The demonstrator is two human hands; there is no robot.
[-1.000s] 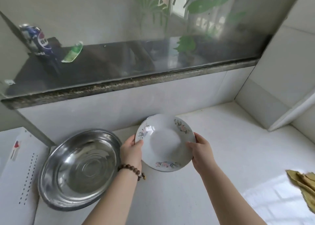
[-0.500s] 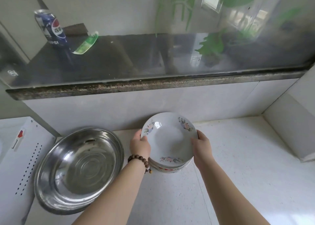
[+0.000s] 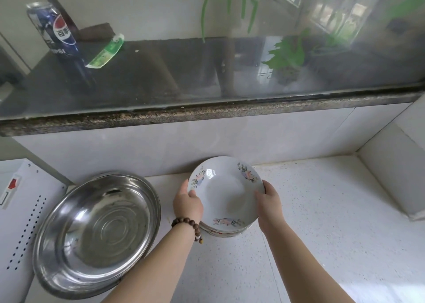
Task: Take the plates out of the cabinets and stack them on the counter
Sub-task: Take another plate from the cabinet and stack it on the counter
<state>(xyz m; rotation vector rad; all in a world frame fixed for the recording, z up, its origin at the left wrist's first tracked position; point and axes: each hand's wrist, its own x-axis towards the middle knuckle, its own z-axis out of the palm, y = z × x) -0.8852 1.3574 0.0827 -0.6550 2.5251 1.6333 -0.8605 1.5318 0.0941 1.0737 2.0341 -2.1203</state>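
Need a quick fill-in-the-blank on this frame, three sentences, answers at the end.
Both hands hold the white floral plate by its ____.
The beaded bracelet is on the ____ wrist.
The round steel basin sits to the ____ of the plate stack.
Answers: rim; left; left

There were two hands (image 3: 226, 205), one steel basin (image 3: 96, 231), one soda can (image 3: 54, 28), and one plate stack (image 3: 224, 228) whose count was unclear.

the blue can (image 3: 54, 30) on the dark ledge (image 3: 207, 116) reads "pepsi", partly cut off, with two chinese characters, "百事", on its round logo.
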